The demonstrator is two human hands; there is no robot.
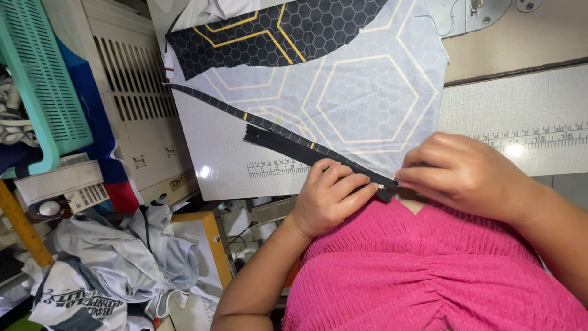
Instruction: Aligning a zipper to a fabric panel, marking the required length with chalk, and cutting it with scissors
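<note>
A pale grey fabric piece (367, 92) with a yellow-lined hexagon print lies on the white sewing table (226, 165). A narrow black strip (294, 146) runs along its near edge. My left hand (331, 196) pinches the strip's near end against the fabric edge. Just to its right, my right hand (465, 175) presses fingertips on the same edge. A black hexagon-print piece (275, 34) lies at the far side, overlapping the grey one.
A sewing machine base (471, 15) sits at the top right. Printed ruler marks (533, 138) run along the table. A teal plastic basket (40, 79) and a beige slatted crate (135, 92) stand left. Crumpled garments (116, 263) lie on the floor below.
</note>
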